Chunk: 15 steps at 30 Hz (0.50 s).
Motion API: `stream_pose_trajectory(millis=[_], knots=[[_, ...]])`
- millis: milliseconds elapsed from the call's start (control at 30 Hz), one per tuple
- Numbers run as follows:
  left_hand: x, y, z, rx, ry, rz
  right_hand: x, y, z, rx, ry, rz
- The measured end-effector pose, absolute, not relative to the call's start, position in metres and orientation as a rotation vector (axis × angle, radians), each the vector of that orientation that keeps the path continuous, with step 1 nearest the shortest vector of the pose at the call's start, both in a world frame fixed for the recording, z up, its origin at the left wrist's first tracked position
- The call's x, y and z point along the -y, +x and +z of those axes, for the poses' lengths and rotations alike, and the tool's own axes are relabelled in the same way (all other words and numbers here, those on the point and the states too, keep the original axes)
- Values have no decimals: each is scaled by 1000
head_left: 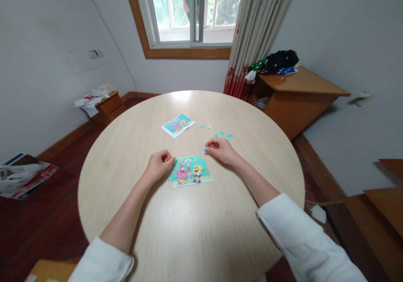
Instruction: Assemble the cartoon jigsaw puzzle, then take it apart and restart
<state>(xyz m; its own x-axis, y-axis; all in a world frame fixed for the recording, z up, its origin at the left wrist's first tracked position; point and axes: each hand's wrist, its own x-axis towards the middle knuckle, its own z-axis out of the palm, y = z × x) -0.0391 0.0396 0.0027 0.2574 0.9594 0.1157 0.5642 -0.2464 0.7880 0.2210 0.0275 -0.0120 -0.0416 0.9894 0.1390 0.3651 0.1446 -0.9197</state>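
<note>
A partly assembled jigsaw puzzle [182, 177] with cartoon figures on a turquoise ground lies flat on the round table; its upper edge is uneven. My left hand [159, 164] is closed at the puzzle's upper left corner, thumb and fingertips pressed together beside the edge. Whether something small is between them is hidden. Just above the upper right corner, my right hand [220, 150] pinches a small turquoise puzzle piece [205, 150]. Beyond that hand lie several loose turquoise pieces [222, 133], plus a pale piece [209, 126]. A printed reference picture [179, 125] rests farther back, tilted.
The pale wooden round table [132, 122] fills the middle of the view. Behind it are a window [192, 13] and a curtain [248, 34]. A brown wooden desk [302, 84] with clothes [280, 61] stands at the right, and a small cabinet [110, 105] at the left.
</note>
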Motion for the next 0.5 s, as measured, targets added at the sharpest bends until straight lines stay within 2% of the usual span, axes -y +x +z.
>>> stream_pose_trajectory(millis=[233, 500], knots=[[-39, -41, -4, -1284, 1926, 735, -22, 215, -11, 1602, -1337, 1035], [-38, -40, -4, -1228, 1967, 643, -19, 213, -9, 1697, -1381, 1017]])
